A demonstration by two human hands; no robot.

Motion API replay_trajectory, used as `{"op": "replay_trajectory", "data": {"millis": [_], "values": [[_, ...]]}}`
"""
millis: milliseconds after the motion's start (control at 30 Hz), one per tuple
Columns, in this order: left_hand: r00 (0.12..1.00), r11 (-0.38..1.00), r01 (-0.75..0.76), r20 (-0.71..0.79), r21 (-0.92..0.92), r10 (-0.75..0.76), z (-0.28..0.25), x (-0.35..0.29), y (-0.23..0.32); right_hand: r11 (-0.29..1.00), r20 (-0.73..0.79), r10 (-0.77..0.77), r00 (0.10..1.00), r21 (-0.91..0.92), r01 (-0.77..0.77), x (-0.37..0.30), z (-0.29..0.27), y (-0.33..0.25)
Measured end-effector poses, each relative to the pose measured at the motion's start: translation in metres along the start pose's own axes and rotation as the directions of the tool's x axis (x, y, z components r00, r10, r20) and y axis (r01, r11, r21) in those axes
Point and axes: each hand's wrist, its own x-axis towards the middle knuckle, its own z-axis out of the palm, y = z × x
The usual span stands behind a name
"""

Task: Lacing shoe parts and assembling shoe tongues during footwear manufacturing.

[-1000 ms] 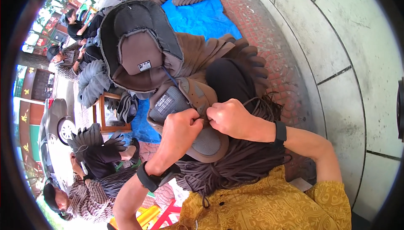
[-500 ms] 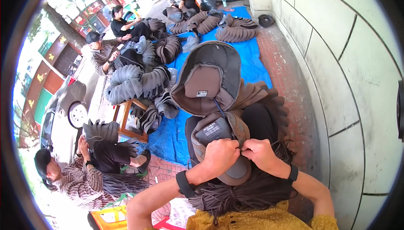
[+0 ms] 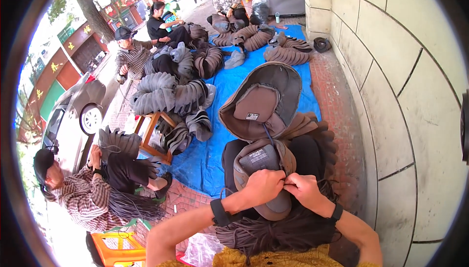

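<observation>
A brown-grey shoe upper (image 3: pixel 273 208) lies across my lap, its grey tongue (image 3: pixel 260 158) showing a printed patch. My left hand (image 3: pixel 264 187) is closed in a pinch at the upper's lacing edge. Right against it, the fingertips of my right hand (image 3: pixel 305 191) are pinched on a short dark strand that looks like a shoelace. A thin cord joins this upper to another brown shoe upper (image 3: pixel 256 103) standing open beyond it. Below my wrists a thick bundle of dark laces (image 3: pixel 278 235) rests on my lap.
Stacked shoe uppers (image 3: pixel 168 93) cover parts of a blue tarp (image 3: pixel 195 169). Several people sit along the left and far side, one person (image 3: pixel 73 189) close by. A wooden stool (image 3: pixel 149 135) and an orange stool (image 3: pixel 117 247) stand left. A tiled wall (image 3: pixel 400 110) rises on the right.
The view has shifted slightly, so the scene sits lower and more to the right. Both hands stay pinched together at the same edge of the shoe upper.
</observation>
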Motion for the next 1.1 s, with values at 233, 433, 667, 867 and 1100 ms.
{"op": "replay_trajectory", "data": {"millis": [233,433,667,867,1100], "values": [[0.932,0.866,-0.357,0.196,0.351,0.305,-0.017,0.004,-0.023,0.991,0.272,-0.082,0.959,-0.079,0.107,0.016,-0.019,-0.005],[0.990,0.989,0.137,0.053,-0.062,-0.134,-0.029,0.006,-0.002,0.927,0.263,-0.293,0.919,-0.156,0.340,0.030,-0.019,0.003],[0.945,0.921,0.313,0.167,-0.231,-0.280,-0.036,0.003,0.013,0.716,0.427,-0.380,0.820,-0.426,0.554,0.028,-0.008,0.007],[0.996,0.997,0.055,0.071,-0.052,-0.051,-0.028,0.001,0.003,0.565,0.465,-0.464,0.754,-0.500,0.656,0.040,-0.018,0.002],[0.973,0.974,-0.162,0.190,0.160,0.130,-0.024,0.015,-0.001,0.625,0.446,-0.501,0.742,-0.406,0.667,0.043,-0.025,-0.005]]}}
